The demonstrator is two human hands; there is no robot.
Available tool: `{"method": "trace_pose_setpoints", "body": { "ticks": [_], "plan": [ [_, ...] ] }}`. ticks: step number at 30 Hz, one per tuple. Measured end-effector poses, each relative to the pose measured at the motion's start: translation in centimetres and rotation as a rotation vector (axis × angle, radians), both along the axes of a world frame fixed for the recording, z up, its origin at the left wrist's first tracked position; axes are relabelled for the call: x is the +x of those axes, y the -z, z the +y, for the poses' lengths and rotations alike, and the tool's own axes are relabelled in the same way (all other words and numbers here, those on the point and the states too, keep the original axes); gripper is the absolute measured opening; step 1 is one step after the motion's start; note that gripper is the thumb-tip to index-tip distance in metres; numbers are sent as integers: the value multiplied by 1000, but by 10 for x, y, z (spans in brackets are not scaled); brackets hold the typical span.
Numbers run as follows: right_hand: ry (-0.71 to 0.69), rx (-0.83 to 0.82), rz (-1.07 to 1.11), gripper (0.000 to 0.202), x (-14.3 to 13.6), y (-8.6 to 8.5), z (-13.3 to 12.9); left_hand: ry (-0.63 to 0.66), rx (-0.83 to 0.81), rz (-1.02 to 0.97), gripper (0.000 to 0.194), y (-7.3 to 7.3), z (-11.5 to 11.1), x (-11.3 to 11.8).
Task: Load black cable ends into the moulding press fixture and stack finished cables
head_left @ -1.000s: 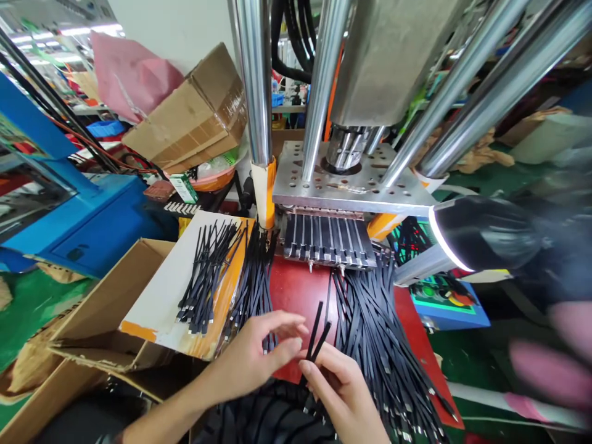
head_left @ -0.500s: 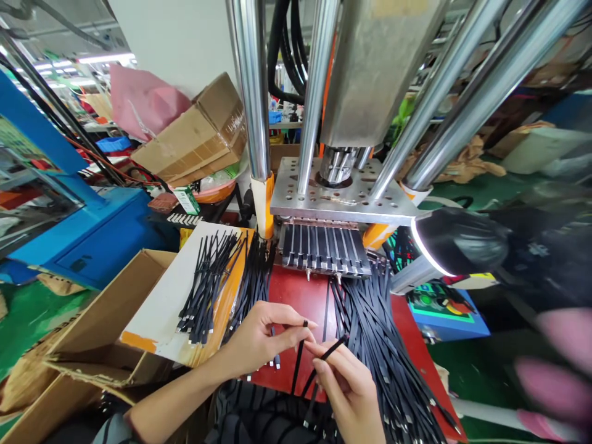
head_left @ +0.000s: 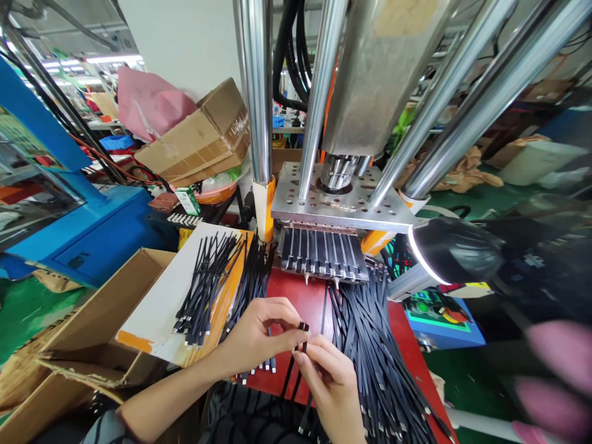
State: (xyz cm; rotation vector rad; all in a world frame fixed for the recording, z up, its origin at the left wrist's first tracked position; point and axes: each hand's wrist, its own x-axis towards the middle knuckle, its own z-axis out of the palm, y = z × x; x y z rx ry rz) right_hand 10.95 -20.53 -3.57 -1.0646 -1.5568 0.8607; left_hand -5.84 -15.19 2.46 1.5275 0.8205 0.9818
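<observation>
Above the red tabletop (head_left: 289,285), my left hand (head_left: 263,333) pinches a short black flat cable end (head_left: 303,327) between thumb and fingertips. Just below and to its right, my right hand (head_left: 333,376) also has thumb and fingers closed on a black flat cable. The two hands meet at the fingertips, which partly hide the cable ends. Black strands hang from them toward my lap. A large heap of black flat cables (head_left: 379,351) with small metal plugs lies to the right of my right hand. More cables (head_left: 203,290) lie on a white board (head_left: 152,314) left of my left hand.
A press with metal columns (head_left: 259,92) and a drilled plate (head_left: 342,213) stands straight ahead, above a slotted black fixture (head_left: 324,256). A lamp (head_left: 453,250) juts in from the right. An open cardboard box (head_left: 106,320) stands at the left.
My right hand has moved left and slightly down, up against my left fingertips. The black cable end that stuck out of it at an angle now lies close beside the left hand's cable.
</observation>
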Motion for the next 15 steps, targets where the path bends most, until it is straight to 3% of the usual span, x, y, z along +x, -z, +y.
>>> {"method": "trace_pose_setpoints", "body": {
  "ticks": [4, 8, 11, 15],
  "plan": [
    [-43, -81, -53, 34, -7, 14, -2, -79, 124, 80, 27, -9, 15, 1],
    [-276, -332, -152, 28, -9, 23, -8, -216, 267, 137, 22, -5, 59, 0],
    [-418, -347, -263, 21, 5, 0, 16, -277, 406, 195, 17, 18, 107, 1],
    [-309, -214, -383, 39, 31, -42, 96, -379, 482, 303, 12, 53, 170, 7]
  ]
}}
